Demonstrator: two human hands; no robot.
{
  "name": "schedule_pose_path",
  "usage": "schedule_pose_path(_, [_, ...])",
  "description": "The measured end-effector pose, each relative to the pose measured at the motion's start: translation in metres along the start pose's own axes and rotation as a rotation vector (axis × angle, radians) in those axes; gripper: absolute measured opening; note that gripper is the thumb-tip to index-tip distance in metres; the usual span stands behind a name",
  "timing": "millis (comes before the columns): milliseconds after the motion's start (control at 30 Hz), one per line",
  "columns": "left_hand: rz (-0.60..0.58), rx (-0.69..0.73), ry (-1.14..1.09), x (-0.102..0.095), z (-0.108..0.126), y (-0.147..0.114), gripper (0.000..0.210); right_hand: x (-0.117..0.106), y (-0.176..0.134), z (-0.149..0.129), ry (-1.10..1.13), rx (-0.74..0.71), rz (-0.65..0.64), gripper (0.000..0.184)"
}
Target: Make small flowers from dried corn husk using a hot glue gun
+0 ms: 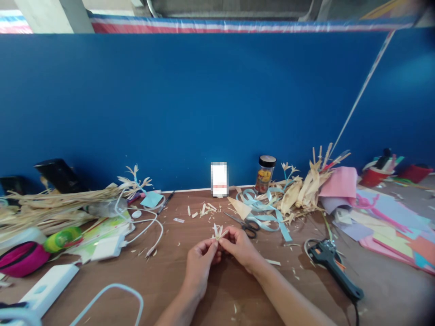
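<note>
Between my two hands, over the middle of the brown table, is a small corn-husk flower with pale pointed petals fanning upward. My left hand pinches its base, thumb on top. From the other side my right hand grips it too, thumb and forefinger closed at the petals. The fingertips hide the lower part of the flower. Just beyond my right hand lie black-handled scissors, their blades pointing up and left. Cut husk strips are scattered behind the flower.
A glue gun lies at right, with coloured paper beyond it. Light-blue ribbon, dried husks and a jar stand behind. At left are a power strip, white cables and a pink pouch. A blue partition closes the back.
</note>
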State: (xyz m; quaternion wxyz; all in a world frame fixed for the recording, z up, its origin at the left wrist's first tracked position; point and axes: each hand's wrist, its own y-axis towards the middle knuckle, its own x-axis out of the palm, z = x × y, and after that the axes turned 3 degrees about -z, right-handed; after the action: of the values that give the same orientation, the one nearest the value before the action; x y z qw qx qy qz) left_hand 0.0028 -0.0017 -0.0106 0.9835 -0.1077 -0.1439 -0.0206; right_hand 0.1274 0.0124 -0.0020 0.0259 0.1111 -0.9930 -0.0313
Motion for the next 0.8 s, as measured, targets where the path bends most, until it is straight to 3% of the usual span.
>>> schedule_pose_path(800, [-0.01, 0.064, 0.065, -0.0022, -0.0031, 0.0005, 0.022, 0.0021, 0.0006, 0.0022, -0.045, -0.045, -0.007, 0.011])
